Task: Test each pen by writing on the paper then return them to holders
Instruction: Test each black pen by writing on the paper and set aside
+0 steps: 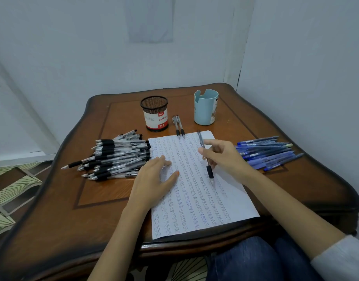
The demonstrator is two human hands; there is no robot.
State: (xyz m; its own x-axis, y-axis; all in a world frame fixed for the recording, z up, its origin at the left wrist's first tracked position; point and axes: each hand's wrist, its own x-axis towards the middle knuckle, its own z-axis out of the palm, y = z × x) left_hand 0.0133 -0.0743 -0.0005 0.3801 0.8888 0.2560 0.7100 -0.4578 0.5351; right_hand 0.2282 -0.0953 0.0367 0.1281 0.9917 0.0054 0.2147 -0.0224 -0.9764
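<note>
With left hand [154,177] flat, straight-fingered, on white scribble-filled paper sheet [194,199] and right hand [225,159] pinching clear black-gripped pen [207,164], lower tip lightly.

Found on the wooden desk [105,209] a scribbled paper [194,199], black pens [117,157] heaped left, blue pens [267,153] right, mesh holder [155,114] and blue holder [206,108] behind.

- One sheet of paper [194,199] is seen on one table [93,199].
- Two holders are counted: a black mesh holder [155,113] and a light-blue holder [206,107].
- Two loose pens [178,125] are laid between them.
- One pen [210,172] is held.
- Two piles, black-grip pens [115,157] and blue pens [267,153], cannot be counted exactly.
</note>
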